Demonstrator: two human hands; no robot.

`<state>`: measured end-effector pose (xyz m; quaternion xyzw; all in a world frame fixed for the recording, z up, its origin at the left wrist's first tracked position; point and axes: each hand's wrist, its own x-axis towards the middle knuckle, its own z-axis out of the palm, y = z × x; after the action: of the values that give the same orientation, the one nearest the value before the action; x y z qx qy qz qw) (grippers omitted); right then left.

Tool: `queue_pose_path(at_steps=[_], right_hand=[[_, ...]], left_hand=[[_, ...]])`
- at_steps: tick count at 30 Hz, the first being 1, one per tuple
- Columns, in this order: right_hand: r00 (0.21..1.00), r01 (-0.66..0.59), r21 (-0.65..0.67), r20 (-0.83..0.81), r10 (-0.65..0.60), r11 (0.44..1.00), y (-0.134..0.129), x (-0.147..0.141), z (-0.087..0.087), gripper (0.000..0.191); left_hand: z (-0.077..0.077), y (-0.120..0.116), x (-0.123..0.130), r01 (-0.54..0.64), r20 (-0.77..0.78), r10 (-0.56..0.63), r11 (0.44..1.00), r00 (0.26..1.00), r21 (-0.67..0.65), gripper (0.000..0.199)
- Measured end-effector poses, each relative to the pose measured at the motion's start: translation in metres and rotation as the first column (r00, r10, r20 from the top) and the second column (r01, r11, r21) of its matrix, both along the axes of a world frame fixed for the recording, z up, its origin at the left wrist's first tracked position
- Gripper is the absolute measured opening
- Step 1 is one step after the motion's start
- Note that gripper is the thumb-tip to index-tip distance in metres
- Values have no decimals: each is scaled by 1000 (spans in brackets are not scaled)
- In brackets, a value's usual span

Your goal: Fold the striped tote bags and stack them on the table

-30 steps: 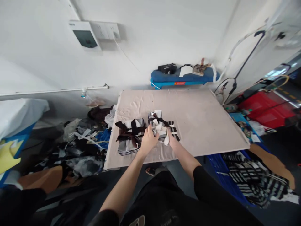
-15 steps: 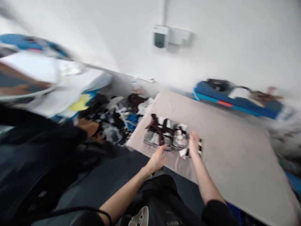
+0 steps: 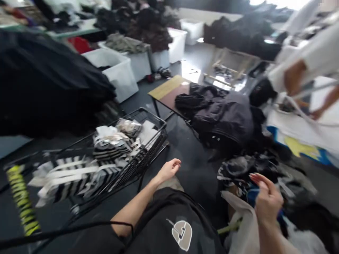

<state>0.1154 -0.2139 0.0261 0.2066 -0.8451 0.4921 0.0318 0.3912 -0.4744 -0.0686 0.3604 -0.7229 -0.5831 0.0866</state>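
Note:
My left hand (image 3: 168, 169) is in front of my body, its fingers curled together with nothing seen in them. It is to the right of a black wire cart (image 3: 152, 157), apart from it. In the cart lie bundles of black-and-white striped fabric (image 3: 70, 180) with pale bands round them. My right hand (image 3: 268, 199) is at the lower right with its fingers partly bent and apart, and I see nothing held in it. Beneath it are a heap of dark and mixed fabric scraps (image 3: 238, 165) and a whitish sheet-like piece (image 3: 242, 215).
The cart's handle has a yellow-and-black wrap (image 3: 23, 201). Ahead stand a low table (image 3: 169, 88), a pile of dark garments (image 3: 222, 113) and white bins (image 3: 120, 76). A large dark cloth mass (image 3: 47, 84) is at left. At right, another person's arm (image 3: 295, 77) reaches over a white-covered table (image 3: 325, 116).
The view has swung left, away from the beige table and the fabric bundles my hands were at. Both hands have come off those bundles. The wire cart is now in view.

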Motion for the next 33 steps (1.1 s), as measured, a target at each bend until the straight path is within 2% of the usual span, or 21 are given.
queue_pose_path(at_steps=[2, 4, 7, 10, 12, 13, 14, 16, 18, 21, 23, 25, 27, 33], right_hand=[[962, -270, 44, 40, 269, 962, -94, 25, -2, 34], [859, -510, 36, 75, 506, 860, -175, 65, -6, 31], [628, -776, 3, 92, 773, 631, -270, 131, -19, 27], [358, -933, 66, 86, 930, 353, -332, 186, -34, 26], [215, -970, 137, 113, 970, 199, -357, 211, -42, 28], [168, -975, 166, 133, 977, 145, -366, 220, -46, 29], [138, -976, 189, 154, 978, 108, -374, 227, -49, 29], [105, -973, 221, 197, 975, 60, -387, 236, -55, 29], [85, -969, 246, 236, 968, 25, -399, 240, -63, 29], [46, -958, 284, 270, 962, -34, -417, 243, -73, 29], [2, -951, 297, 281, 960, -85, -431, 246, -79, 29], [-53, -946, 290, 293, 955, -141, -446, 251, -82, 29], [-112, -943, 267, 304, 946, -197, -462, 257, -85, 29], [-276, -904, 231, 330, 903, -361, -509, 264, -91, 31]], left_hand=[[-13, -32, 56, -205, 38, 203, 978, 978, 48, 30], [-22, -61, 106, -328, 66, 324, 942, 944, 66, 31], [-20, -107, 172, -444, 121, 439, 896, 890, 19, 34], [-7, -157, 230, -570, 151, 576, 817, 803, -90, 39], [2, -188, 261, -647, 139, 667, 744, 732, -165, 41], [5, -202, 273, -676, 135, 704, 709, 698, -202, 41], [7, -216, 283, -693, 134, 731, 679, 670, -241, 40], [8, -245, 296, -682, 143, 746, 656, 650, -323, 39], [4, -274, 302, -602, 181, 712, 680, 679, -418, 38], [-4, -312, 304, -346, 366, 570, 781, 736, -520, 41], [-10, -329, 302, -151, 545, 441, 856, 713, -494, 44], [-15, -339, 296, -38, 657, 351, 897, 667, -440, 44], [-20, -343, 287, -8, 688, 324, 907, 649, -420, 43], [-29, -355, 269, -8, 684, 305, 916, 663, -400, 34]])
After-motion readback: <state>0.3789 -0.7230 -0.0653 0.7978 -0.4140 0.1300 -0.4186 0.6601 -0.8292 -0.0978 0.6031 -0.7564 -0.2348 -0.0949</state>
